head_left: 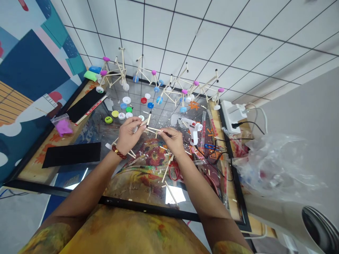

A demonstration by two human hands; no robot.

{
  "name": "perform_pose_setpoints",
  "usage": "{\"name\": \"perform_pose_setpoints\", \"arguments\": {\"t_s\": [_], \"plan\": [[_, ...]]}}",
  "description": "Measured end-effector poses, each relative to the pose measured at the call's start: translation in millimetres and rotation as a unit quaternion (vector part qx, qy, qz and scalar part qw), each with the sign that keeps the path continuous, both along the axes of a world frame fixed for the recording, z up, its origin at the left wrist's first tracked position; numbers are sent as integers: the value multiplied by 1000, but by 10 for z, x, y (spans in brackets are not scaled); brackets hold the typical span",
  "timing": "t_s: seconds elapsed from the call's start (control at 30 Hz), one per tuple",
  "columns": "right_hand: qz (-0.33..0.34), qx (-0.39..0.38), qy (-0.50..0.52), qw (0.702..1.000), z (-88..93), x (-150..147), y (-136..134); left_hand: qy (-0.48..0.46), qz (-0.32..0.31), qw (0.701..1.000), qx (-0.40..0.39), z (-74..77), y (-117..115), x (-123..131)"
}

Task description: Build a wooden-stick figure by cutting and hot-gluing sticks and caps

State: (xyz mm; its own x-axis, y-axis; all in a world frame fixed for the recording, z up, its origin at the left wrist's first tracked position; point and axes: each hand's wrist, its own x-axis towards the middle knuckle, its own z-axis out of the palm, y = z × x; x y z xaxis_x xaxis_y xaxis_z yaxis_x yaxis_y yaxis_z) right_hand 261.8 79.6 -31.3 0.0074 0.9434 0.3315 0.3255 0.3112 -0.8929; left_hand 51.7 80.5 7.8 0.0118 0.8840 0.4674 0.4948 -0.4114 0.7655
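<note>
Both my hands meet over the middle of a glass-topped table (127, 190). A small frame of pale wooden sticks (153, 129) spans the gap between them, with a dark-tipped stick (149, 119) standing up from it. My left hand (129, 132), with a red bead bracelet at the wrist, pinches the frame's left end. The fingers of my right hand (172, 140) close on its right end. Beyond my hands lie several bottle caps, among them a red cap (143, 100) and a green cap (129, 109). To the right of my right hand a white glue gun (193, 129) rests on the table.
Several stick models with pink and blue parts (184, 91) stand along the tiled wall. A power strip (233, 116) and plastic bags (275, 169) are on the right. Red-handled pliers (210, 180), scissors (174, 172) and loose sticks (171, 193) lie nearby. Black sheets (71, 155) lie left.
</note>
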Motion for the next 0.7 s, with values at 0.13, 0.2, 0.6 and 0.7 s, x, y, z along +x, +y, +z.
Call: {"name": "perform_pose_setpoints", "arguments": {"t_s": [0.13,0.2,0.6,0.7], "plan": [[2,9,-14,1000,23,3,-7,-7,3,1000,11,-14,-13,19],[3,15,-24,1000,37,1,-11,-11,6,1000,16,-22,-19,28],[-3,48,-108,993,122,-26,-58,-14,5,1000,27,-25,-31,21],[-1,47,-107,993,129,-22,-60,-13,3,999,31,-23,-34,16]]}}
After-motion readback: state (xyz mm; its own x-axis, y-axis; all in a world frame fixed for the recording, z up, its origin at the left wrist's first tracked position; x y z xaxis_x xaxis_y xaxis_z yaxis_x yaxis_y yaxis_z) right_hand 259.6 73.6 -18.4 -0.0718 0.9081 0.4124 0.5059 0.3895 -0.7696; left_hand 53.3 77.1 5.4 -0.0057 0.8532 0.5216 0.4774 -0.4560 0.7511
